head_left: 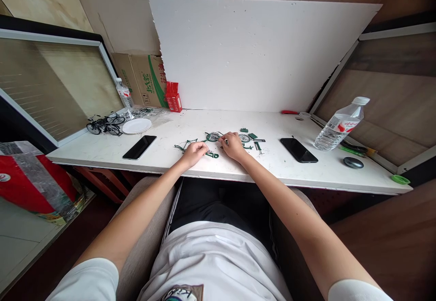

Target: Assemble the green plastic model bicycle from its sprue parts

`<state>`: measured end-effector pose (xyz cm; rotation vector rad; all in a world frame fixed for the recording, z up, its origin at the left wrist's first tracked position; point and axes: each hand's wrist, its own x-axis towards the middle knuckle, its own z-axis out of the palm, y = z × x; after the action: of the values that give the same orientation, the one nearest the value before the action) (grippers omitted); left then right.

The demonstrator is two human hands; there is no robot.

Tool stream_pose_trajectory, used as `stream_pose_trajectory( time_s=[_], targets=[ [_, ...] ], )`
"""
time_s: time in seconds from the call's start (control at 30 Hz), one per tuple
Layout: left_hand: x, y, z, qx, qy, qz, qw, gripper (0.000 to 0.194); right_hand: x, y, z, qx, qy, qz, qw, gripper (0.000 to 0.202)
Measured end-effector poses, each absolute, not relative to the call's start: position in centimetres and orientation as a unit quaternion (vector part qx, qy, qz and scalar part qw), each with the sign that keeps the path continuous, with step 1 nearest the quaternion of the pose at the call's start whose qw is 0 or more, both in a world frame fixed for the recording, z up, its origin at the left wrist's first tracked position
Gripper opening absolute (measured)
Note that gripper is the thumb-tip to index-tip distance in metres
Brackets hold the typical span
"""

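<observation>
Small green model-bicycle parts lie spread on the white table [163, 155] around both hands. My left hand [195, 154] is closed with its fingertips pinched together; whatever they hold, if anything, is too small to make out. Beside it are a thin green frame piece [187, 145] and a green flat part [212, 155]. My right hand [233, 145] is closed in a pinch near a small spoked wheel [213, 136], and its fingertips hide what is between them. A second spoked wheel [244, 138] and a green block-like piece [252, 135] lie to its right.
Phones [140, 147] [299, 150] flank the parts. On the right stand a water bottle [340, 124] and a dark round object [353, 162]. At the left are black model bicycles [106, 124], white plates [136, 125] and another bottle [124, 96]. A white board [259, 56] rises behind.
</observation>
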<state>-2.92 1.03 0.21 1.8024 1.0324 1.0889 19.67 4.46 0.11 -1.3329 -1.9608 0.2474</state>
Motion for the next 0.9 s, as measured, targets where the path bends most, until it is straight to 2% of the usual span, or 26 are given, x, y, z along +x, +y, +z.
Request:
stream_pose_trajectory(
  time_s=[0.2, 0.5, 0.9],
  targets=[
    [-2.9, 1.0, 0.4, 0.707, 0.415, 0.423, 0.385, 0.024, 19.7, 4.2, 0.6, -0.537, -0.677, 0.04, 0.502, 0.026],
    [-2.9, 0.5, 0.9, 0.721, 0.41, 0.411, 0.377, 0.022, 19.8, 4.0, 0.6, -0.534, -0.681, 0.07, 0.497, 0.038],
    [-2.8, 0.0, 1.6, 0.734, 0.411, 0.401, 0.364, 0.024, 19.8, 4.2, 0.4, -0.517, -0.689, 0.067, 0.503, 0.033]
  ],
)
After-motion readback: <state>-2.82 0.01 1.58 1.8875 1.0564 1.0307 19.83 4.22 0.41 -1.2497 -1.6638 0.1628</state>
